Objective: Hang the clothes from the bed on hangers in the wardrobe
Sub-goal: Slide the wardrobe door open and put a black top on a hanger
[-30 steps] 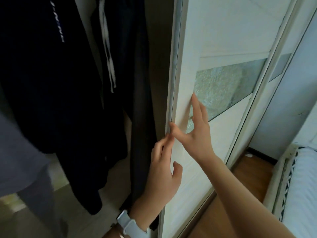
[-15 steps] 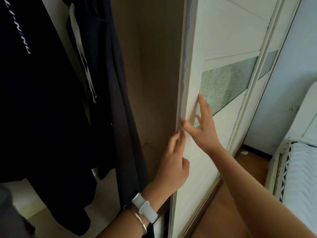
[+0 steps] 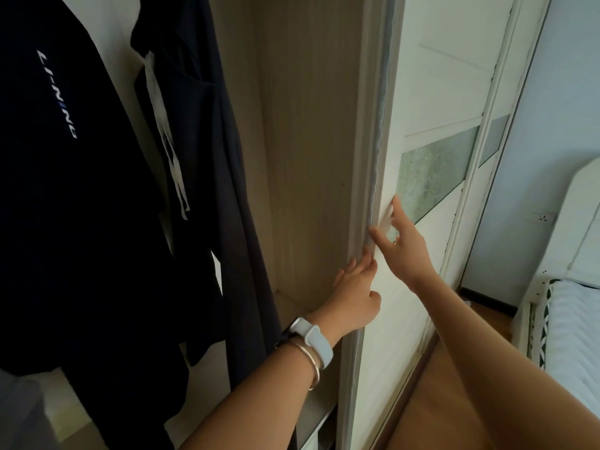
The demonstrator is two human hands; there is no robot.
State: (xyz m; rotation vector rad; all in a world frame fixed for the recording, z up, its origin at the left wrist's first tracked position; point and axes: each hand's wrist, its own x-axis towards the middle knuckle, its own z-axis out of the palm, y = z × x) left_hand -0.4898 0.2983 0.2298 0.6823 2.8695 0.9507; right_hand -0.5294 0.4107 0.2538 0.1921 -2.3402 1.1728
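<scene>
The wardrobe's sliding door fills the space above and to the right of both hands, a tall pale panel with a frosted glass band. It looks heavy and stiff, likely to run on a track, so a flat push near its leading edge should serve better than any pinch. To the left of the hands hang the dark clothes, soft and limp, one with white lettering and one with a pale drawstring. At the far right, past the right forearm, lies the bed; no loose clothes show on the part in view. The right hand lies open, fingers spread flat on the door face. The left hand, just below and touching the door's edge, has its fingers loosely extended along that edge, gripping nothing.
</scene>
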